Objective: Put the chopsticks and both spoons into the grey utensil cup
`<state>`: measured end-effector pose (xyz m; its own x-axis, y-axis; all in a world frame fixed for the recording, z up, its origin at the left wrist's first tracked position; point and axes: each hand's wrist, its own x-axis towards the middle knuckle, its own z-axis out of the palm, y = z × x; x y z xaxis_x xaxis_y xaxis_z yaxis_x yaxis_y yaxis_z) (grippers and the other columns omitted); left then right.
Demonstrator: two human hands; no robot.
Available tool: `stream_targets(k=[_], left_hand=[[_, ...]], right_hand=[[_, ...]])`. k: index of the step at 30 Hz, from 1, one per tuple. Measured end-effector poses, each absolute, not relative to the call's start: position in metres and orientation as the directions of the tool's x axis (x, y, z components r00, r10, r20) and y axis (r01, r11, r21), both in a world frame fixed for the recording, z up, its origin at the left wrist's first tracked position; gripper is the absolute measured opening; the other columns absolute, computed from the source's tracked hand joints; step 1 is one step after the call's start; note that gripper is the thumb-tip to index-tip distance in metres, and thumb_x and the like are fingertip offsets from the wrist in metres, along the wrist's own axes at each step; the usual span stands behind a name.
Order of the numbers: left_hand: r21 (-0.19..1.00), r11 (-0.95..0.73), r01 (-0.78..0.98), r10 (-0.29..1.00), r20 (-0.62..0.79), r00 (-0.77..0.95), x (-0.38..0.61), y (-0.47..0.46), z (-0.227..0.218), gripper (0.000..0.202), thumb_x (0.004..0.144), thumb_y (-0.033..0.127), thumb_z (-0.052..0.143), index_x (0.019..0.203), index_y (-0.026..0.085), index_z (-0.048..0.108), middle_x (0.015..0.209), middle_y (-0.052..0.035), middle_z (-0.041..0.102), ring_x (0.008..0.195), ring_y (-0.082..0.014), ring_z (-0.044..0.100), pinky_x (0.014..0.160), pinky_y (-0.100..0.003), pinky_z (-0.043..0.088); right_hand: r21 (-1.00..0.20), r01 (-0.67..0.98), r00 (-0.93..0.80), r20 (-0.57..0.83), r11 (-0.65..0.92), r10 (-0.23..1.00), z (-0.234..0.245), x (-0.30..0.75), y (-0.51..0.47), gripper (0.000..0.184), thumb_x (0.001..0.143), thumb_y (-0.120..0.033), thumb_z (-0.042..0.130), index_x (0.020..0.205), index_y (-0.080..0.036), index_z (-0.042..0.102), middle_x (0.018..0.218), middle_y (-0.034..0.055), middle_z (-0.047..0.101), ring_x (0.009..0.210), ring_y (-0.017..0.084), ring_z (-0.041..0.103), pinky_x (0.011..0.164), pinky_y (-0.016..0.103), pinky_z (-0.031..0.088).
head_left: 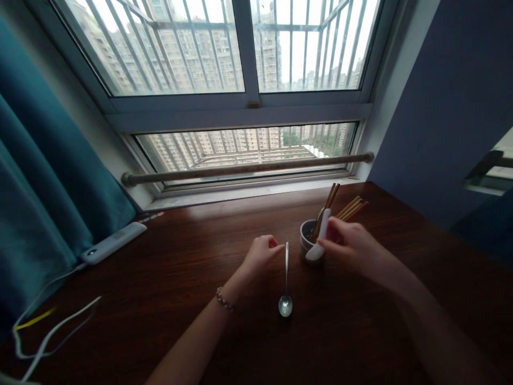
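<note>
A metal spoon lies on the brown table, its bowl toward me and its handle pointing away. My left hand rests just left of the handle's end, fingers curled in; whether the thumb touches the handle I cannot tell. Pinched in my right hand is a white spoon, tilted with its bowl low, in front of a grey cup. Wooden chopsticks stand in that cup. Lighter chopsticks show behind my right hand; their lower ends are hidden.
At the left lies a white power strip beside a teal curtain. White cables and a yellow strip are at the near left. A window with a horizontal rail borders the table's far edge; a wall stands right.
</note>
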<state>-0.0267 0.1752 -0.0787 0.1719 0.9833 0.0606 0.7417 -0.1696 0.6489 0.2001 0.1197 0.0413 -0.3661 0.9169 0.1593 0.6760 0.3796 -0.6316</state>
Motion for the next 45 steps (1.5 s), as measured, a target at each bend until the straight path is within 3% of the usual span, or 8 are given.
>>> stream_targets(k=[5,10,20,27,30,34,39,45], left_hand=[[0.635,-0.108,0.765,0.986,-0.027,0.162,-0.011,0.156,-0.110,0.035,0.069,0.048,0.065,0.067,0.014,0.056,0.065,-0.0017,0.056,0.060,-0.0154,0.051,0.049,-0.022,0.030],[0.508,-0.057,0.859,0.995,-0.037,0.088,-0.002,0.145,-0.115,0.031,0.066,0.041,0.070,0.070,0.017,0.052,0.064,0.0006,0.055,0.059,-0.0159,0.052,0.050,-0.022,0.028],[0.517,-0.065,0.853,0.992,-0.057,0.110,-0.006,0.150,-0.117,0.011,0.069,0.019,0.056,0.059,0.014,0.056,0.061,-0.0039,0.056,0.060,-0.0156,0.053,0.053,-0.022,0.033],[0.769,0.068,0.636,0.934,-0.273,0.230,-0.018,0.158,-0.100,0.017,0.070,0.017,0.044,0.054,0.013,0.047,0.045,-0.0016,0.048,0.039,-0.0126,0.047,0.037,-0.019,0.032],[0.918,0.059,0.392,0.954,-0.168,0.249,-0.025,0.157,-0.061,0.014,0.070,0.017,0.045,0.058,0.013,0.042,0.044,0.0000,0.047,0.035,-0.0108,0.043,0.033,-0.017,0.030],[0.967,-0.249,0.059,0.966,0.243,0.085,-0.026,0.153,0.002,0.020,0.076,0.030,0.050,0.070,0.011,0.045,0.055,-0.0022,0.053,0.040,-0.0104,0.046,0.037,-0.018,0.036],[0.869,-0.489,0.075,0.872,0.487,0.043,-0.004,0.171,0.044,0.016,0.079,0.025,0.048,0.071,0.012,0.044,0.057,-0.0020,0.053,0.043,-0.0111,0.048,0.039,-0.019,0.038],[0.796,-0.537,0.280,0.842,0.488,0.229,0.029,0.205,0.022,0.011,0.079,0.019,0.046,0.072,0.012,0.049,0.059,-0.0001,0.054,0.047,-0.0086,0.047,0.043,-0.017,0.035]], right_hand=[[-0.520,0.821,-0.078,0.310,0.237,0.948,0.049,0.201,0.158,0.019,0.075,-0.030,0.051,0.075,-0.012,0.049,0.069,0.0032,0.055,0.060,0.010,0.049,0.055,0.020,0.033],[-0.383,0.902,-0.140,0.175,0.199,0.975,0.009,0.178,0.186,0.018,0.076,-0.028,0.048,0.079,-0.011,0.050,0.074,0.0076,0.057,0.066,0.014,0.053,0.056,0.022,0.033],[-0.301,0.937,-0.176,0.028,0.176,0.984,-0.012,0.168,0.194,0.020,0.077,-0.025,0.045,0.081,-0.008,0.056,0.079,0.0115,0.060,0.071,0.018,0.057,0.056,0.023,0.034],[-0.264,0.951,-0.158,0.032,0.161,0.987,0.004,0.174,0.187,0.025,0.076,-0.032,0.051,0.074,-0.009,0.061,0.076,0.0122,0.060,0.070,0.017,0.056,0.059,0.024,0.035],[-0.320,0.923,-0.187,0.116,0.215,0.975,0.031,0.186,0.159,0.024,0.077,-0.032,0.051,0.075,-0.010,0.060,0.075,0.0096,0.060,0.069,0.016,0.055,0.059,0.023,0.036],[-0.500,0.743,-0.468,0.089,0.446,0.879,0.063,0.207,0.104,0.023,0.081,-0.032,0.046,0.087,-0.015,0.060,0.077,0.0034,0.060,0.064,0.010,0.054,0.056,0.019,0.037],[-0.450,0.665,-0.633,0.084,0.596,0.770,0.065,0.224,0.051,0.030,0.072,-0.026,0.057,0.102,-0.022,0.058,0.083,0.0000,0.062,0.065,0.011,0.057,0.061,0.020,0.044],[-0.336,0.681,-0.592,0.271,0.651,0.759,0.060,0.220,0.033,0.040,0.066,-0.020,0.061,0.105,-0.021,0.056,0.090,0.0017,0.061,0.073,0.017,0.059,0.068,0.027,0.048]])
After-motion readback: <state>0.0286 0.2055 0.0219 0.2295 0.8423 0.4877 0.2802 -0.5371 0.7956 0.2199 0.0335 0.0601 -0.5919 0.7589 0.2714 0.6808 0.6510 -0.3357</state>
